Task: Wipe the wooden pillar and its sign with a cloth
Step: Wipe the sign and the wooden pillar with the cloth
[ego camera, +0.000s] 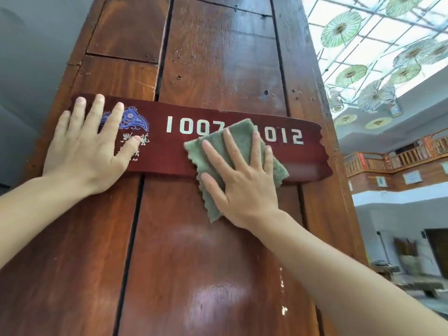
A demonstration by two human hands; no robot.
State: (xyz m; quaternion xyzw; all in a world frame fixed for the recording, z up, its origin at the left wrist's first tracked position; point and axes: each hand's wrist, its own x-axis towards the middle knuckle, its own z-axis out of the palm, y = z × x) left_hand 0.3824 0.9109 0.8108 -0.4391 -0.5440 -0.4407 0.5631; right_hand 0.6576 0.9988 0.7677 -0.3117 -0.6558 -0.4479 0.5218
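Note:
A broad wooden pillar (218, 57) of reddish-brown planks fills the view. Across it is fixed a dark red sign (164, 151) with white numbers and a blue bird-like emblem at its left end. My right hand (240, 183) presses a grey-green cloth (238, 139) flat against the middle of the sign, covering some of the numbers; the cloth's lower part hangs over the pillar below. My left hand (84, 146) lies flat with fingers spread on the sign's left end, partly over the emblem and small lettering.
Left of the pillar is a plain grey wall (29, 69). To the right the space opens to a glass ceiling hung with green paper umbrellas (341, 29), a wooden balcony railing (397, 158) and furniture on a lower floor.

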